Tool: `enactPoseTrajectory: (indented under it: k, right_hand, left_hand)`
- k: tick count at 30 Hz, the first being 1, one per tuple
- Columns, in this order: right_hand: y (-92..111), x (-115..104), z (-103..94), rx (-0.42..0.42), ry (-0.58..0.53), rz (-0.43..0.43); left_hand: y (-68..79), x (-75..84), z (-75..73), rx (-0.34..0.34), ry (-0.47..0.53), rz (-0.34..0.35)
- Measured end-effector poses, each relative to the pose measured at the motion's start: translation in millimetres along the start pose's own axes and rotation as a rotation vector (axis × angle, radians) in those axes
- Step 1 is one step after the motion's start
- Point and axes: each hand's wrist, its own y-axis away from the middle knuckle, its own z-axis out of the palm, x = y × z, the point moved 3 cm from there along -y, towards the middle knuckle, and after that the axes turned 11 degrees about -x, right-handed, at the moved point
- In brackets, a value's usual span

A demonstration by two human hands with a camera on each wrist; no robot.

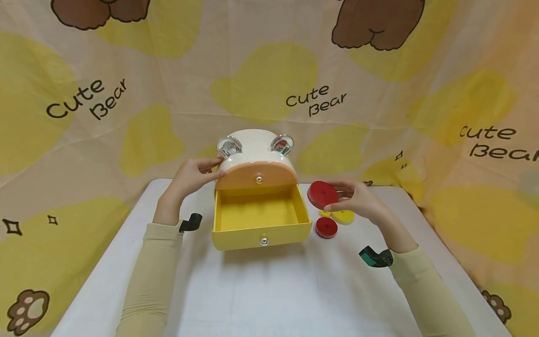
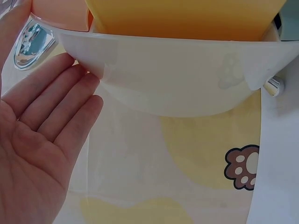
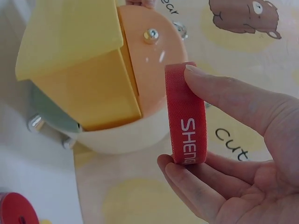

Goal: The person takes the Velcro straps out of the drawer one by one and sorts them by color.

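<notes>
A small white drawer box [image 1: 252, 140] with silver ears stands on the table. Its yellow lower drawer [image 1: 262, 236] is pulled out, and no items show inside. Above that sits a peach upper drawer [image 1: 248, 174] with a silver knob. My left hand [image 1: 194, 177] touches the box's left side with its fingers nearly straight. To the right of the box, my right hand [image 1: 358, 199] pinches a red ribbon roll [image 1: 321, 195] between thumb and fingers. White letters run along the roll's edge in the right wrist view, where the roll [image 3: 186, 114] is held upright.
A second red roll [image 1: 326, 228] lies on the white table [image 1: 269, 295] right of the drawer. Behind it are a yellow roll [image 1: 344, 216] and a smaller yellow piece [image 1: 324, 213], partly hidden by my right hand. A printed cloth [image 1: 261, 84] hangs behind the table.
</notes>
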Motion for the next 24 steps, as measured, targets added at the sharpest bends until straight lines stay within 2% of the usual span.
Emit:
enactPoseTrajectory:
  k: [6, 15, 24]
  right_hand:
    - [3.5, 17.4, -5.5, 0.016, 0.010, 0.050]
    - [8.8, 38.3, -9.1, 0.024, -0.010, 0.036]
    - [13.0, 63.0, -11.5, 0.014, -0.027, 0.113]
  left_hand:
    - [-0.6, -0.5, 0.8, 0.002, 0.001, -0.005]
    - [0.1, 0.4, 1.2, 0.002, 0.010, -0.004]
    - [0.8, 1.6, 0.4, 0.002, 0.003, -0.007]
